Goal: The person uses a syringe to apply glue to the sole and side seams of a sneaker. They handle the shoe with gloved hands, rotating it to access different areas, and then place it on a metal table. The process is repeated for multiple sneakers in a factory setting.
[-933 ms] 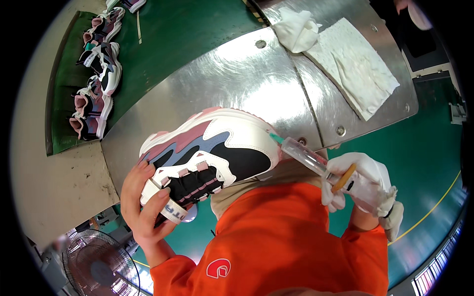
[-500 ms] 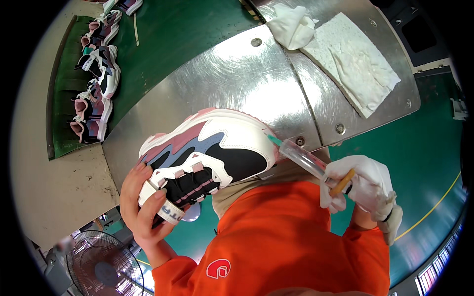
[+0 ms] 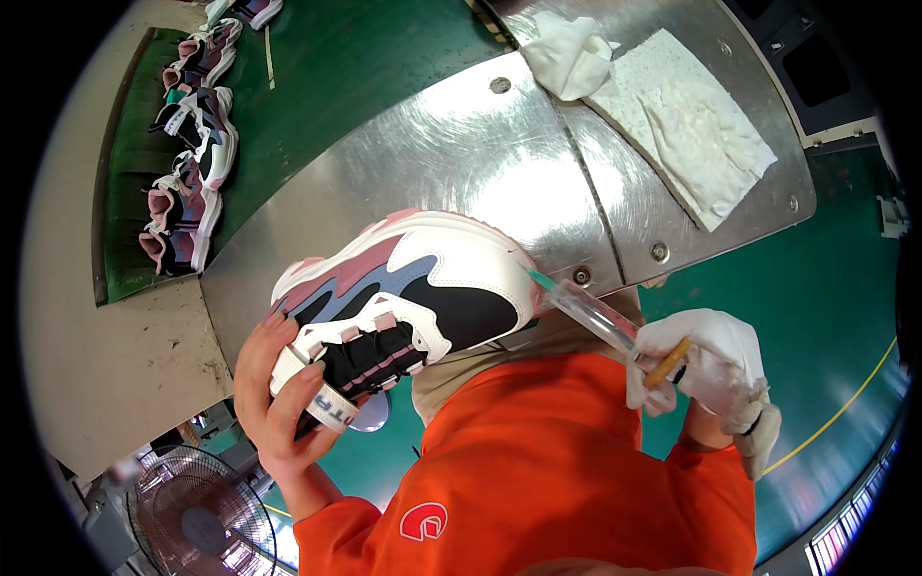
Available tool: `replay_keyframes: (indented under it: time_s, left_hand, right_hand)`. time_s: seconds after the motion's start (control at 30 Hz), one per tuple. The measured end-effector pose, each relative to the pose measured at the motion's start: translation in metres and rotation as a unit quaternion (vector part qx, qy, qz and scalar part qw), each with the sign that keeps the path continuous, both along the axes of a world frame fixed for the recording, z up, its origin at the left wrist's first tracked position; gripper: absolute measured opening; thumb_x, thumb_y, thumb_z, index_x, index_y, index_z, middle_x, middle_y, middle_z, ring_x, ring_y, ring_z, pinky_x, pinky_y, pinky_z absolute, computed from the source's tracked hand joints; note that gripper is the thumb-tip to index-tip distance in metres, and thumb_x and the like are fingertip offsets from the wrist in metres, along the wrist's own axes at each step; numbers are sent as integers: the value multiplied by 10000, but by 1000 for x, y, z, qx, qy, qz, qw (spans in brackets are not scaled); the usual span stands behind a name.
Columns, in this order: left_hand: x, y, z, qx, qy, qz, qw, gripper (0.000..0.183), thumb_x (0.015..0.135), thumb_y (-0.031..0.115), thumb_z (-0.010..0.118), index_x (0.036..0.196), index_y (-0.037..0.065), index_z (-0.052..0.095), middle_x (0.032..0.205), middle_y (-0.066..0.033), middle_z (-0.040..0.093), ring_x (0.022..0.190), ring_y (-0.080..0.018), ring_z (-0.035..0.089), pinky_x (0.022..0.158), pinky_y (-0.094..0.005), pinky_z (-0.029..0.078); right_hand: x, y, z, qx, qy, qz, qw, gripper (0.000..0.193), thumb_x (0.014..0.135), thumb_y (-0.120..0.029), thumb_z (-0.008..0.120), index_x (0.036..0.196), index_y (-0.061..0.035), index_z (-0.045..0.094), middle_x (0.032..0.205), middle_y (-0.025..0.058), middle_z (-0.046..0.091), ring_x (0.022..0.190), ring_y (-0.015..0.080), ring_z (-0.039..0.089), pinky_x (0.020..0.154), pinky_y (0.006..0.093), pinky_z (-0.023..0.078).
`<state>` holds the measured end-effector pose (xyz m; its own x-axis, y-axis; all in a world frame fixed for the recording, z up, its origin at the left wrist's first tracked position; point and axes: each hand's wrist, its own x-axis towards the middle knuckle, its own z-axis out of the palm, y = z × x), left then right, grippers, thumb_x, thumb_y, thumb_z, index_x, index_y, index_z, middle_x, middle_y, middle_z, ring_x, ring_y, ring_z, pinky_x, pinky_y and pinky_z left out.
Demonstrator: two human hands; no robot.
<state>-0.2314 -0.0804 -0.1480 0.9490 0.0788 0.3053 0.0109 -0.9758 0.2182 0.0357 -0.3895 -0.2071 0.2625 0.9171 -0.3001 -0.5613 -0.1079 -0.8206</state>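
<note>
My bare left hand point(image 3: 272, 384) is closed round the heel and collar end of a sneaker point(image 3: 471, 264), white with black, blue and mauve panels. The shoe lies tilted on its side, toe to the right, with its sole edge facing away from me. My right hand point(image 3: 706, 355), in a white glove, grips a clear syringe point(image 3: 600, 319) with a green tip. That tip is at the seam between the toe and the sole. Between the same gloved fingers sticks out a short yellow-brown stick point(image 3: 666, 363); its other end is hidden.
Under the shoe is a shiny metal worktop point(image 3: 384, 163). A crumpled white cloth point(image 3: 567, 58) and a white pad point(image 3: 687, 125) with a wet-looking cloth lie at its far right. Several similar sneakers point(image 3: 206, 134) line the green belt at left. A fan point(image 3: 202, 523) stands lower left.
The syringe tip has shifted slightly right and toward me along the toe edge. My left hand keeps its hold, and the shoe has barely moved.
</note>
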Motion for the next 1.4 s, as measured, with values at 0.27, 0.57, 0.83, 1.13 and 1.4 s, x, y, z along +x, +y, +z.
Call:
replay_keyframes:
  time_s: [0.27, 0.57, 0.83, 1.13, 1.4]
  left_hand:
    - [-2, -3, -3, 8, -23, 12, 1000, 659, 633, 168, 896, 1210, 97, 586, 1292, -269, 603, 1172, -483, 609, 979, -570, 503]
    - [-5, -10, -5, 35, -23, 7, 999, 691, 654, 169, 914, 1246, 99, 563, 1316, -283, 589, 1201, -477, 597, 994, -550, 493]
    - [-5, -12, -10, 36, -60, 17, 997, 664, 575, 202, 924, 1160, 107, 626, 1277, -237, 617, 1131, -470, 628, 964, -580, 514]
    - [-7, -14, -13, 41, -65, 23, 997, 673, 574, 217, 926, 1167, 114, 624, 1279, -232, 618, 1132, -471, 629, 953, -571, 522]
    - [-4, -9, -11, 35, -57, 16, 998, 655, 592, 226, 919, 1165, 112, 622, 1281, -232, 618, 1134, -473, 628, 943, -563, 523]
  right_hand:
    - [7, -6, -12, 205, -96, -48, 973, 458, 991, -322, 554, 1131, 114, 572, 706, 243, 603, 574, 325, 627, 533, 379, 513]
    - [3, 45, 21, 68, -487, -99, 865, 803, 587, -68, 703, 1372, -57, 531, 875, 109, 555, 722, 256, 508, 646, 328, 441]
    - [7, 88, 10, 42, -759, -82, 644, 601, 657, -125, 736, 1246, -204, 641, 960, 124, 572, 812, 325, 573, 673, 426, 490]
    - [7, 76, 7, 15, -704, -81, 705, 551, 631, -138, 739, 1170, -213, 652, 1051, 166, 555, 870, 354, 568, 694, 451, 493]
    - [5, 78, -2, 18, -706, -37, 707, 576, 643, -168, 738, 1213, -195, 661, 1089, 143, 580, 908, 345, 562, 753, 453, 480]
